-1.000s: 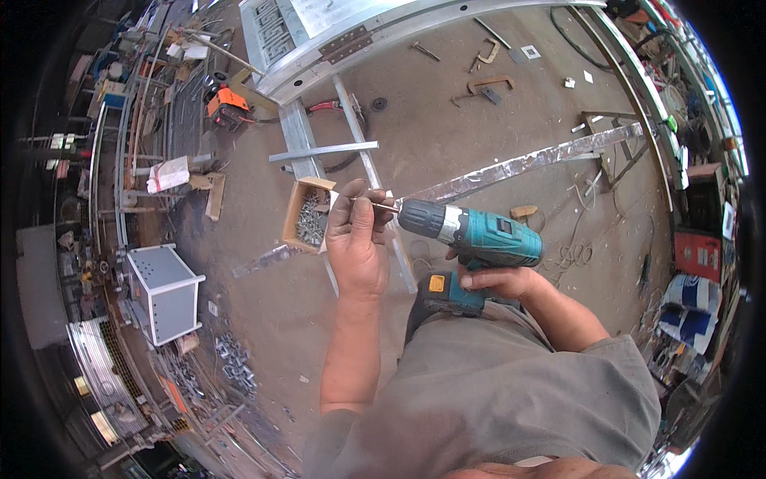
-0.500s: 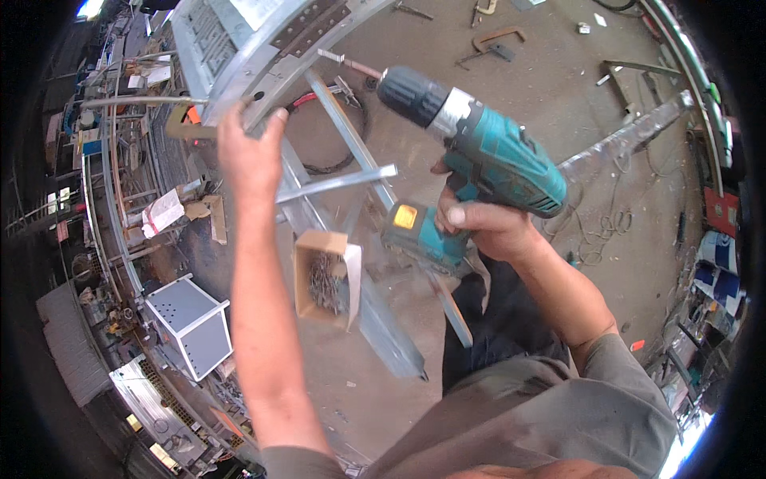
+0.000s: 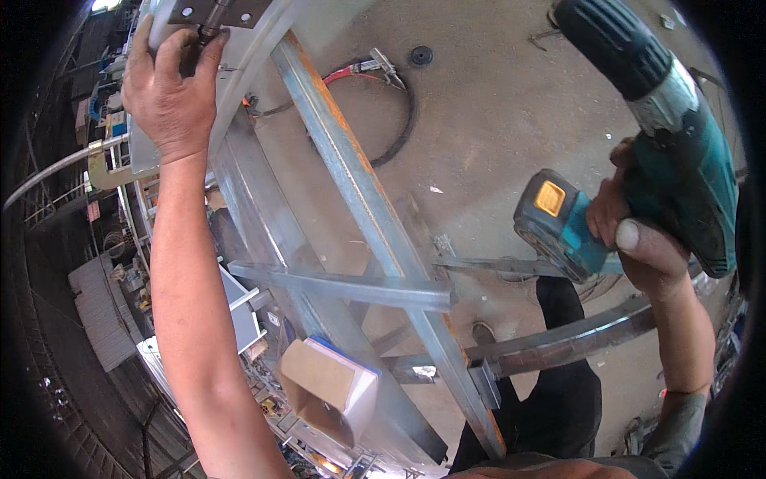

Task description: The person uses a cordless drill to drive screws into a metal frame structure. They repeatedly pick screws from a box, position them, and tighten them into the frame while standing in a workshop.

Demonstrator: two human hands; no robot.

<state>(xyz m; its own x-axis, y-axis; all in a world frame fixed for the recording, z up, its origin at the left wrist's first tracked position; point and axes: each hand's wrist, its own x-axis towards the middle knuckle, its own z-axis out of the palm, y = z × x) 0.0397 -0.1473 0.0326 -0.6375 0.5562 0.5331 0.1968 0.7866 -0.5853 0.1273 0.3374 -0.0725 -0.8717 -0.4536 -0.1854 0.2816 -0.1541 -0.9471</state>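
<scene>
Where the left hand (image 3: pixel 171 100) is: up at the dark hinge (image 3: pixel 231 14), thumb and fingertips curled close about its barrel; cannot tell whether they clamp it or something small.
Hinge: upper left, against the pale metal frame (image 3: pixel 239 68), partly cut off by the top edge.
Drill (image 3: pixel 698 160): far right, well apart from the hinge; no bit shows ahead of the chuck.
Right hand (image 3: pixel 650 251): wrapped firmly round the drill's grip.
Done, by the look of it: hinge sits in place on the frame; bright round spots on its leaves, fastener heads or bare holes, too small to tell.
Left, as judged: fixing possibly incomplete; no drilling at this instant; count of unfilled holes not visible.
Cardboard box (image 3: pixel 327 379): open, tilted, by the wide beam (image 3: pixel 391 399); contents in shade.
</scene>
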